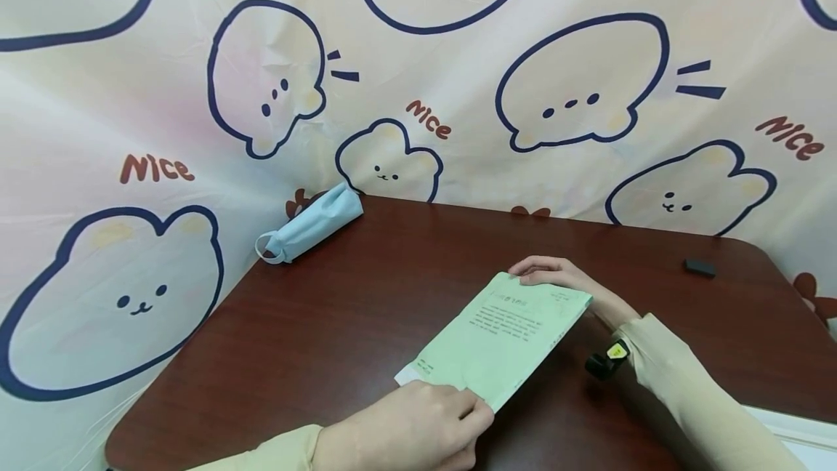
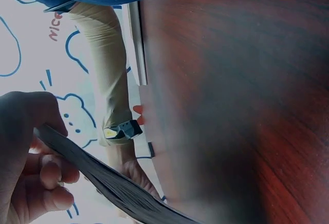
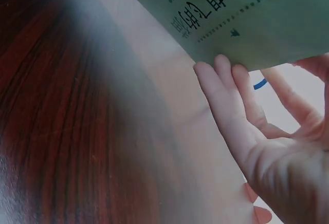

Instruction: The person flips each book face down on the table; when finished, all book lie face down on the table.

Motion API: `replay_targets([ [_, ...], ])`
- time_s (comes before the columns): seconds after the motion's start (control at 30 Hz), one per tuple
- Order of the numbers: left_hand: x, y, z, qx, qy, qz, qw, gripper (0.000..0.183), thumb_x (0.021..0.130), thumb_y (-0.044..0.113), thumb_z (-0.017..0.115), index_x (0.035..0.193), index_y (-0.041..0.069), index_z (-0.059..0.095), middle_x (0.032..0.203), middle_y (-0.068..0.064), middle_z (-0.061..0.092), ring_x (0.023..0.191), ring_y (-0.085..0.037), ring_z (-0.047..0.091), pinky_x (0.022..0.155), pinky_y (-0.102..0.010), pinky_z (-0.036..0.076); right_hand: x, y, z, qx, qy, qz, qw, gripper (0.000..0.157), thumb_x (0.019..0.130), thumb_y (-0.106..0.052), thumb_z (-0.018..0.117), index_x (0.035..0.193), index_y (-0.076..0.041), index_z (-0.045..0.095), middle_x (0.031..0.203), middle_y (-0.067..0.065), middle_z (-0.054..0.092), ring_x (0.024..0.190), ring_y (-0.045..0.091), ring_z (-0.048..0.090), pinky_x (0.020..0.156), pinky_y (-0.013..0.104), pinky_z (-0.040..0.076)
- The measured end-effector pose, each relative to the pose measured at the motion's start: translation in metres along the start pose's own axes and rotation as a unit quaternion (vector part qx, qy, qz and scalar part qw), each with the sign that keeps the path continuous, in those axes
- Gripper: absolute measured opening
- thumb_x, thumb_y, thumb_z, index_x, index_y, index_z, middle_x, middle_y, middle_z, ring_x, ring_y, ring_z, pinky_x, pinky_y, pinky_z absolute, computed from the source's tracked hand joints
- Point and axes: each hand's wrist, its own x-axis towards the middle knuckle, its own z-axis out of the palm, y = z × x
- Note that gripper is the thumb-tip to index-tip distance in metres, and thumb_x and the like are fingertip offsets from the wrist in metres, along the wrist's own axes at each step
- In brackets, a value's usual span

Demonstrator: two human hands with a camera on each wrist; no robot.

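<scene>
A thin book with a pale green cover (image 1: 503,333) is raised at a tilt above the dark wooden table. My left hand (image 1: 405,431) grips its near edge, thumb and fingers curled around it. In the left wrist view the dark page edges of the book (image 2: 121,188) run out from between the left thumb and fingers. At the far end my right hand (image 1: 565,278) holds the book by its edge. The right wrist view shows large printed characters on the underside cover (image 3: 247,23), with the right hand's fingertips (image 3: 222,62) against its edge.
A light blue fabric pouch (image 1: 320,224) with a loop lies at the table's back left. Toward the back right is a small black block (image 1: 700,268). A white-edged object (image 1: 798,431) shows at lower right. A cartoon-printed curtain (image 1: 471,166) hangs behind the table (image 1: 294,340).
</scene>
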Motion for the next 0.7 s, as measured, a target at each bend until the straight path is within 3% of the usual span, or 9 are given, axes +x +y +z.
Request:
replay_targets([
  [0.17, -0.0015, -0.0001, 0.0035, 0.034, -0.004, 0.011, 0.9994, 0.016, 0.080, 0.020, 0.066, 0.087, 0.018, 0.052, 0.065, 0.012, 0.043, 0.053, 0.000, 0.029, 0.049, -0.009, 0.020, 0.0005, 0.0008, -0.0019, -0.029, 0.010, -0.017, 0.999, 0.055, 0.096, -0.013, 0.059, 0.147, -0.017, 0.040, 0.109, 0.008, 0.069, 0.088, 0.024, 0.073, 0.073, 0.032, 0.060],
  [0.27, -0.0030, -0.0002, 0.0050, 0.058, -0.011, 0.012, 0.9982, 0.016, 0.079, 0.021, 0.065, 0.088, 0.017, 0.053, 0.064, 0.011, 0.044, 0.052, -0.001, 0.030, 0.047, -0.011, 0.021, 0.0005, 0.0030, -0.0024, -0.041, 0.027, -0.020, 0.999, 0.052, 0.095, -0.011, 0.059, 0.143, -0.020, 0.042, 0.105, 0.006, 0.069, 0.086, 0.022, 0.073, 0.072, 0.032, 0.060],
  [0.43, -0.0056, -0.0007, 0.0061, 0.068, -0.025, 0.006, 0.9973, 0.016, 0.078, 0.022, 0.066, 0.087, 0.018, 0.054, 0.064, 0.011, 0.046, 0.051, -0.002, 0.031, 0.045, -0.011, 0.021, -0.0006, 0.0049, -0.0012, -0.050, 0.062, -0.001, 0.997, 0.043, 0.094, -0.015, 0.063, 0.133, -0.023, 0.047, 0.106, 0.006, 0.070, 0.085, 0.022, 0.072, 0.071, 0.033, 0.060],
  [0.7, -0.0084, -0.0023, 0.0054, 0.098, -0.011, -0.011, 0.9951, 0.017, 0.074, 0.020, 0.068, 0.084, 0.019, 0.054, 0.063, 0.011, 0.050, 0.050, -0.005, 0.029, 0.044, -0.016, 0.016, 0.0004, 0.0071, 0.0020, -0.055, 0.112, 0.029, 0.992, 0.051, 0.090, -0.022, 0.069, 0.135, -0.021, 0.044, 0.110, 0.007, 0.069, 0.085, 0.024, 0.072, 0.073, 0.034, 0.060],
])
